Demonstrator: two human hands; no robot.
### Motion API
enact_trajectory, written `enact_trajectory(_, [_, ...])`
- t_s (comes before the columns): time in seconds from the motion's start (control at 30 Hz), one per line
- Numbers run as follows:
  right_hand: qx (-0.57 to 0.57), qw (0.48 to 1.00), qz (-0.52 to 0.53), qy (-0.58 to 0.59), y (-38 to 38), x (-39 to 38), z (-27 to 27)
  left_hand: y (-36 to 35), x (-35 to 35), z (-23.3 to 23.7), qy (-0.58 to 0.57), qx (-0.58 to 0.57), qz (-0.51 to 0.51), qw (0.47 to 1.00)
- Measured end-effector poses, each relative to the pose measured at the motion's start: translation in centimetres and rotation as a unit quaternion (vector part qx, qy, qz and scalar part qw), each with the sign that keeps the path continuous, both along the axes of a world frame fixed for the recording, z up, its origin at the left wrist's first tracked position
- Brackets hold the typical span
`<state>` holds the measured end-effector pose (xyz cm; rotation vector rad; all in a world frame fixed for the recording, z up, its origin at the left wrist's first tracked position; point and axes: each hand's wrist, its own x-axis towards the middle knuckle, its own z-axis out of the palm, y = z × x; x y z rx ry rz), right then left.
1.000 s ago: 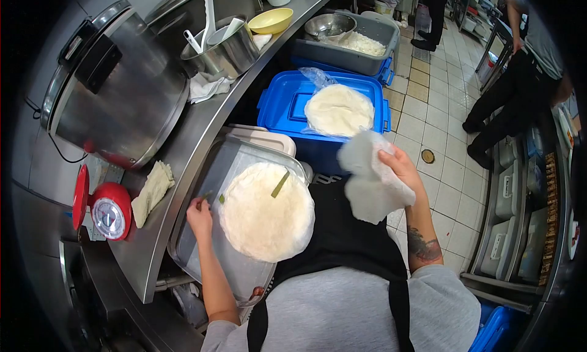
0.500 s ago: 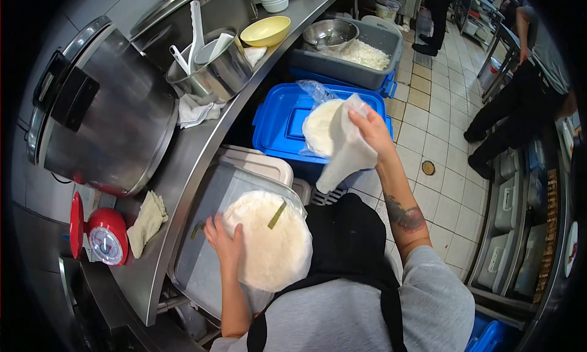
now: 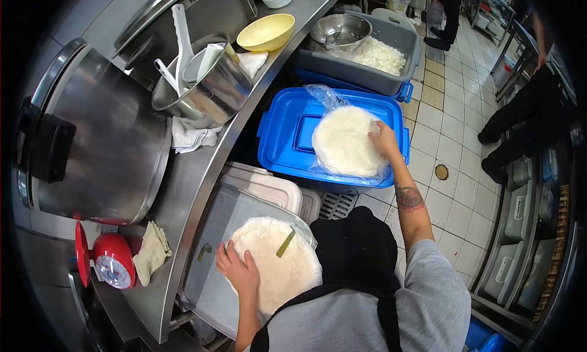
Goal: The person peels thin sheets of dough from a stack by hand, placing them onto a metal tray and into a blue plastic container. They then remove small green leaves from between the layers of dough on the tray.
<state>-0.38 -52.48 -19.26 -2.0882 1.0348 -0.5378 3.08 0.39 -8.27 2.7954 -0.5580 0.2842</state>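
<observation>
A pale round stack of thin, soft sheets lies in a grey tray, and a green strip rests across its top. My left hand lies on this stack's left edge with its fingers spread. A second white round sits flat on a clear plastic bag, on top of a blue lid. At its right edge my right hand pinches the rim of the white round sheet between thumb and fingers.
To the left, the steel counter carries a large cooker, a steel pot of utensils, a yellow bowl and a red scale. Beyond the lid is a grey bin with white shreds. A person stands at right.
Half a second ago a limp white sheet hung from my right hand. Now the round on the lid lies flat, with that hand at its right edge. My left hand stays on the stack.
</observation>
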Motion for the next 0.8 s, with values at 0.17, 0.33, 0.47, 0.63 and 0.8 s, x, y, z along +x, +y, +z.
enact_trajectory(0.17, [-0.012,0.999,-0.005,0.031,0.8,-0.5,1.5,0.0,0.0,0.0,-0.007,0.006,-0.002,1.0])
enact_trajectory(0.33, [-0.017,0.993,-0.003,0.121,0.7,-2.6,1.7,0.2,-0.1,-0.3,-0.013,0.004,-0.001,1.0])
enact_trajectory(0.47, [-0.058,0.992,-0.002,0.116,3.8,-4.6,2.4,0.4,-0.6,0.2,-0.02,-0.023,0.004,1.0])
enact_trajectory(0.63, [-0.153,0.988,0.022,-0.023,14.2,-9.4,6.5,1.0,-0.8,-0.7,-0.053,-0.087,-0.018,0.995])
enact_trajectory(0.8, [-0.044,0.919,0.362,-0.15,24.6,-12.2,10.0,0.8,-1.5,0.1,-0.093,-0.046,-0.018,0.994])
